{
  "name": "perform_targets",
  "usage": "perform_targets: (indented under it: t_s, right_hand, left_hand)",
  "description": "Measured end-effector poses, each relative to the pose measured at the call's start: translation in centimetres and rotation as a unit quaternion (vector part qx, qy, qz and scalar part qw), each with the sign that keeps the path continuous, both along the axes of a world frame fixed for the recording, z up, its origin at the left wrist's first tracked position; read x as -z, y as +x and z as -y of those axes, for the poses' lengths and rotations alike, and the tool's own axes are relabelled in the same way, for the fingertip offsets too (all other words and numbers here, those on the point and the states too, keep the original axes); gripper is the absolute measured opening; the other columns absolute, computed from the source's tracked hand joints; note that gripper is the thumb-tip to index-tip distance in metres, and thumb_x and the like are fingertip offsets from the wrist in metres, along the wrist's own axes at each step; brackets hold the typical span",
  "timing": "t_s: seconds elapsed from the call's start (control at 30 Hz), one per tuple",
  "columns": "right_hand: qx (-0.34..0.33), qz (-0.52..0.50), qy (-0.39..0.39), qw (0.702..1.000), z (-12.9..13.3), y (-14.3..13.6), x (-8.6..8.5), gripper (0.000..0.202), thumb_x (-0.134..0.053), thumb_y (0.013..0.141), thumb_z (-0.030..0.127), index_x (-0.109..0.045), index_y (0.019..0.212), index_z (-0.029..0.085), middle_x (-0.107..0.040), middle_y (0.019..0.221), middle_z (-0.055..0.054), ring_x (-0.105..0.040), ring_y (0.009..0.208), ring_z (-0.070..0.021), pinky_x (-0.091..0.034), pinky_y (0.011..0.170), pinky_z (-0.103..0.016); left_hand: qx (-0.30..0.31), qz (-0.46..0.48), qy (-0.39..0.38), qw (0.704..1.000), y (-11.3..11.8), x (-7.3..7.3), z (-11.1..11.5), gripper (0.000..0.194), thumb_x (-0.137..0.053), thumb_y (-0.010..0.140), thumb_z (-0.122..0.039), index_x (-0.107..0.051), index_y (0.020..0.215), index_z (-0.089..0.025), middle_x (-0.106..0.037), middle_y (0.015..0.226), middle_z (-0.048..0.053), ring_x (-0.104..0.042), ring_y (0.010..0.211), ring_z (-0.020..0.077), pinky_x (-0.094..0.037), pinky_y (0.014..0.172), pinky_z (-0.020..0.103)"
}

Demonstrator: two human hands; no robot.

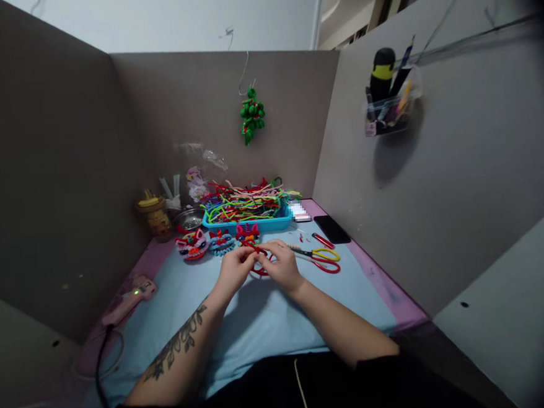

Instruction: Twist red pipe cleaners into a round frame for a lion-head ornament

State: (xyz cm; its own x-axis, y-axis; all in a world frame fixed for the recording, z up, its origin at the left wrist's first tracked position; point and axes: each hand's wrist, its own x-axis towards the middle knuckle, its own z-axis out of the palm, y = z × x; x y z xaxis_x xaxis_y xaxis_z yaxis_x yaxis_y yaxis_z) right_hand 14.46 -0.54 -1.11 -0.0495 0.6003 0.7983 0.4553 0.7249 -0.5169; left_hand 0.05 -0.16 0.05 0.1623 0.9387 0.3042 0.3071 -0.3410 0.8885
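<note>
My left hand point(237, 266) and my right hand point(280, 266) meet over the middle of the blue cloth. Both have their fingers pinched on a red pipe cleaner point(261, 271), which bends in loops between and below the fingertips. Part of it is hidden by my fingers. Just beyond my hands sit three pipe-cleaner animal heads: a pink and red one point(192, 245), a blue one point(221, 242) and a magenta one point(247, 232). Scissors point(321, 259) with one yellow and one red handle lie right beside my right hand.
Behind the heads stands a blue tray point(273, 224) heaped with coloured pipe cleaners. A phone point(331, 229) and a red tool point(323, 241) lie at right. At left are a pink glue gun point(128, 298) with a cord, a metal bowl point(190, 219) and a jar point(156, 219). Grey panels point(226, 76) surround the table.
</note>
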Motion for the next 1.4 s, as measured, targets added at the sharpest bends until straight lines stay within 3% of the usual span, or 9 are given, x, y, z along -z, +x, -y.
perform_targets:
  t_s: [0.13,0.23,0.37,0.53,0.7,0.87,1.13,1.27,1.4]
  right_hand:
    - [0.007,-0.021,-0.036,0.999,-0.2,-0.2,0.1,0.01,-0.055,0.08,0.021,-0.065,0.081,0.021,-0.065,0.079,-0.004,-0.057,0.082,-0.0189,-0.045,0.078,-0.034]
    - [-0.013,-0.088,-0.117,0.989,-0.5,-0.2,0.1,0.01,-0.055,0.079,0.025,-0.061,0.076,0.019,-0.062,0.074,-0.002,-0.055,0.075,-0.0171,-0.043,0.072,-0.031]
    - [-0.097,-0.206,-0.229,0.946,-1.3,-0.2,0.4,0.013,-0.057,0.076,0.03,-0.057,0.071,0.018,-0.056,0.065,0.002,-0.05,0.063,-0.0129,-0.04,0.062,-0.026]
    - [-0.161,-0.302,-0.289,0.894,-1.9,-0.4,0.7,0.016,-0.063,0.069,0.032,-0.055,0.067,0.018,-0.053,0.061,0.004,-0.047,0.059,-0.0108,-0.037,0.061,-0.024]
    - [-0.163,-0.316,-0.321,0.878,-1.9,-0.3,0.4,0.017,-0.066,0.063,0.03,-0.056,0.064,0.017,-0.053,0.059,0.005,-0.044,0.056,-0.0095,-0.034,0.057,-0.024]
    - [-0.149,-0.309,-0.346,0.873,-2.1,-0.2,0.1,0.016,-0.066,0.061,0.029,-0.056,0.06,0.016,-0.05,0.053,0.006,-0.04,0.051,-0.0081,-0.03,0.052,-0.023]
    - [-0.176,-0.362,-0.441,0.802,-2.4,-0.3,0.6,0.023,-0.071,0.053,0.032,-0.057,0.06,0.016,-0.051,0.05,0.005,-0.04,0.047,-0.0075,-0.03,0.049,-0.022]
    - [-0.203,-0.338,-0.43,0.812,-2.2,0.1,0.3,0.028,-0.071,0.056,0.039,-0.061,0.064,0.015,-0.055,0.054,0.004,-0.043,0.051,-0.0078,-0.03,0.052,-0.022]
    - [-0.191,-0.26,-0.385,0.865,-2.0,0.2,0.3,0.023,-0.07,0.06,0.037,-0.062,0.062,0.015,-0.053,0.054,0.004,-0.042,0.053,-0.0081,-0.031,0.053,-0.022]
  left_hand:
    - [-0.002,-0.033,0.026,0.999,-0.1,0.5,-0.2,0.024,-0.055,0.077,-0.031,-0.07,0.081,-0.013,-0.068,0.074,0.004,-0.058,0.066,0.0147,-0.042,0.061,0.023]
    - [-0.002,-0.057,0.031,0.998,-0.1,0.5,-0.3,0.023,-0.055,0.077,-0.032,-0.069,0.081,-0.014,-0.069,0.074,0.004,-0.059,0.067,0.0149,-0.042,0.061,0.023]
    - [-0.012,-0.101,0.039,0.994,-0.1,0.3,-0.2,0.02,-0.056,0.077,-0.03,-0.069,0.08,-0.015,-0.069,0.073,0.003,-0.058,0.064,0.0144,-0.04,0.06,0.022]
    - [-0.026,-0.162,0.089,0.982,-0.2,0.7,-0.2,0.017,-0.055,0.08,-0.027,-0.069,0.08,-0.018,-0.07,0.074,0.003,-0.059,0.062,0.0139,-0.039,0.058,0.023]
    - [-0.026,-0.188,0.153,0.97,-0.2,1.0,0.0,0.017,-0.054,0.08,-0.019,-0.069,0.088,-0.02,-0.071,0.087,0.005,-0.063,0.078,0.0175,-0.043,0.069,0.026]
    - [-0.01,-0.212,0.191,0.958,0.0,0.9,0.4,0.018,-0.054,0.08,-0.015,-0.069,0.089,-0.02,-0.071,0.086,0.005,-0.063,0.079,0.018,-0.045,0.071,0.028]
    - [-0.007,-0.209,0.199,0.958,-0.1,1.2,0.1,0.017,-0.054,0.081,-0.018,-0.068,0.09,-0.02,-0.071,0.088,0.005,-0.063,0.08,0.0173,-0.045,0.073,0.027]
    - [-0.045,-0.186,0.144,0.971,-0.4,1.0,-0.2,0.016,-0.055,0.081,-0.025,-0.067,0.089,-0.019,-0.07,0.081,0.004,-0.061,0.069,0.0144,-0.044,0.063,0.024]
    - [-0.038,-0.193,0.129,0.972,-0.5,0.8,-0.2,0.016,-0.055,0.081,-0.028,-0.067,0.086,-0.019,-0.069,0.077,0.003,-0.059,0.065,0.0135,-0.041,0.06,0.023]
